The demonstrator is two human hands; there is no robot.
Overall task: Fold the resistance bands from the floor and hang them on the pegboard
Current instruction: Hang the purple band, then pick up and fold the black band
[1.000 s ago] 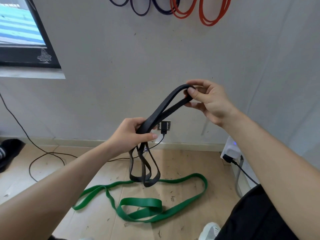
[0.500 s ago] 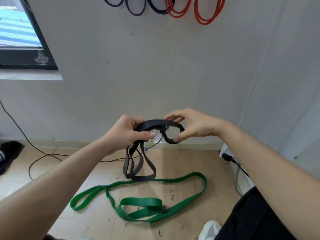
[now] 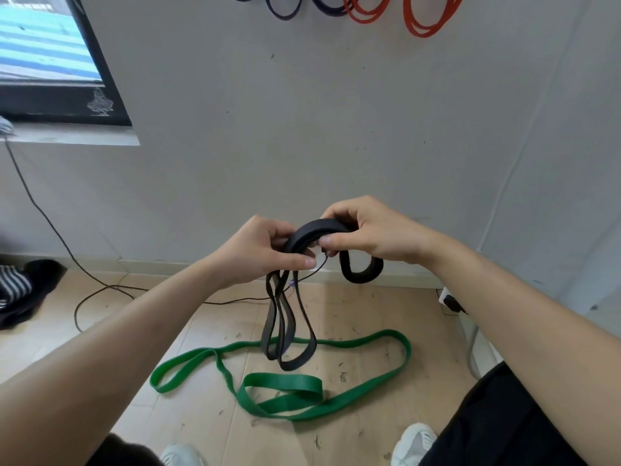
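Scuffed grey wall (image 3: 302,129), dark-framed window (image 3: 43,58), littered pale floor (image 3: 208,412).

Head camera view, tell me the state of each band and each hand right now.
black band, partly folded, held in both hands, loops hanging down.
green band, unfolded, lying loose on the floor.
red bands, hanging on the wall.
purple bands, hanging on the wall.
left hand, grips the black band.
right hand, grips the black band.
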